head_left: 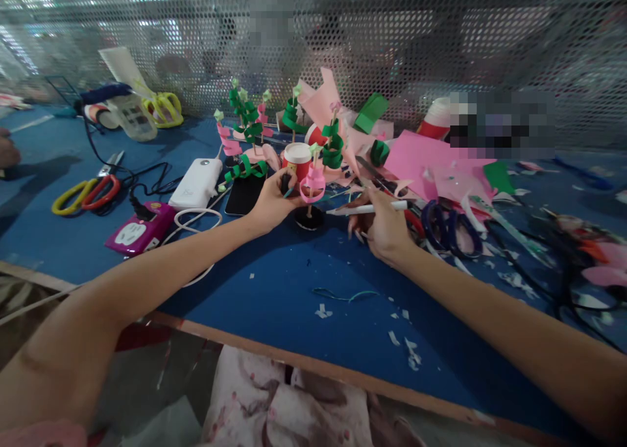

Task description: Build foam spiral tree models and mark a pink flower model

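A small pink paper spiral winds round a thin stick, with a pale green star on top and a round black base on the table. My left hand is closed, its fingertips at the left side of the pink spiral and pinching it. A small dark thing shows by those fingers; its kind is unclear. Between the fingers of my right hand lies a slim white pen, its tip pointing left toward the black base. Behind stand more stick trees, including a green paper spiral, and a red-and-white paper cup.
On the left are scissors, a purple power socket, a white power bank and cables. Pink paper sheets and blue-handled scissors lie right. Paper scraps dot the blue table. A perforated metal screen stands behind.
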`<state>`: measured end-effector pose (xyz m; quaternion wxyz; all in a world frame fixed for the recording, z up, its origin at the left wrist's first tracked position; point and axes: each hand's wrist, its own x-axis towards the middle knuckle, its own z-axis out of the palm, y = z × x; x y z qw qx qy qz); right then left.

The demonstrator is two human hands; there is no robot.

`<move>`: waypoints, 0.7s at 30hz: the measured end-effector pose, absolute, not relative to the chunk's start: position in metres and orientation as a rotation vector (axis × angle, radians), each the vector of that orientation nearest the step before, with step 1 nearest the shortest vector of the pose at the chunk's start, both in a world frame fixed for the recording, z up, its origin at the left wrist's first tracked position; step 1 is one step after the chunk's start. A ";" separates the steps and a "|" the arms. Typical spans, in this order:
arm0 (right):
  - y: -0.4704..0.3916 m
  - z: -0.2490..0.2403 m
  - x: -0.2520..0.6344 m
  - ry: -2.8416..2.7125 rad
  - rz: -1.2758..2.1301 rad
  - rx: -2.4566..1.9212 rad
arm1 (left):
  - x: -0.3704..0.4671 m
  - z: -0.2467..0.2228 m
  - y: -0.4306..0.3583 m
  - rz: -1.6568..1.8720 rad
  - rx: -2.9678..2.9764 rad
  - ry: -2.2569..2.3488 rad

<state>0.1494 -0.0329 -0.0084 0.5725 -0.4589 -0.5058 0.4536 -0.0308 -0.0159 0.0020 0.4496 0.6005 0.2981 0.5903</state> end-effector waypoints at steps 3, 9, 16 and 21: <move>-0.035 -0.009 0.150 -1.244 1.089 -1.047 | -0.030 0.001 -0.017 1.418 1.457 0.723; -0.041 -0.005 0.148 -1.394 1.182 -1.040 | -0.032 -0.001 -0.016 1.340 1.502 0.704; -0.042 -0.003 0.146 -1.361 1.129 -1.097 | -0.031 0.001 -0.017 1.341 1.514 0.717; -0.042 -0.003 0.147 -1.409 1.143 -1.079 | -0.031 0.003 -0.018 1.353 1.515 0.719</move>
